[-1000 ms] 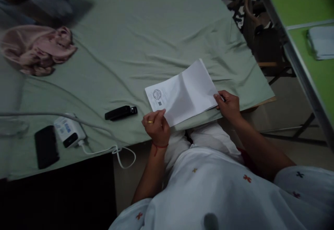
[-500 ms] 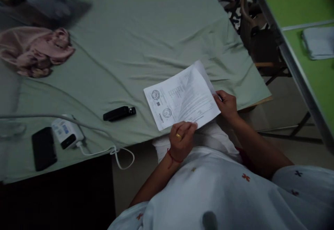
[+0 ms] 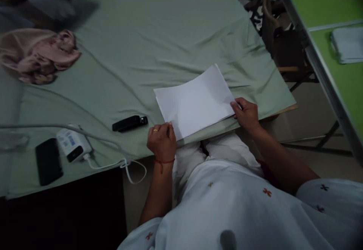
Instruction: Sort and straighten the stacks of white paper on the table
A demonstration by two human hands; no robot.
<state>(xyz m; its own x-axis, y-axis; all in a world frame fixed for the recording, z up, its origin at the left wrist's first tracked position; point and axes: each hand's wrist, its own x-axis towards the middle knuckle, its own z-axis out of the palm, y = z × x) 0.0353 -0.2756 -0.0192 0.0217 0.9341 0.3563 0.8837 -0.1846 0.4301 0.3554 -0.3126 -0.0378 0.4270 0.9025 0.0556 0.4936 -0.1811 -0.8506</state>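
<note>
A stack of white paper sheets [image 3: 197,104] lies near the front edge of the table, its upper face blank and slightly curved. My left hand [image 3: 162,140], with a gold ring and a red thread at the wrist, pinches the sheets at their lower left edge. At the right edge my right hand [image 3: 246,113] grips the stack, thumb on top and fingers mostly hidden underneath. Just left of my left hand rests a black stapler [image 3: 129,123] on the cloth.
A green cloth [image 3: 136,49] covers the table. At its left lie a black phone [image 3: 48,162], a white device [image 3: 72,143] with a looped cable, and a crumpled pink cloth [image 3: 42,55]. Beyond the right edge stand a chair [image 3: 283,45] and a green table [image 3: 334,0].
The printed, stamped page has turned over, so a blank face now lies uppermost. My left hand has moved left along the lower edge to the corner. My right hand stays at the right edge.
</note>
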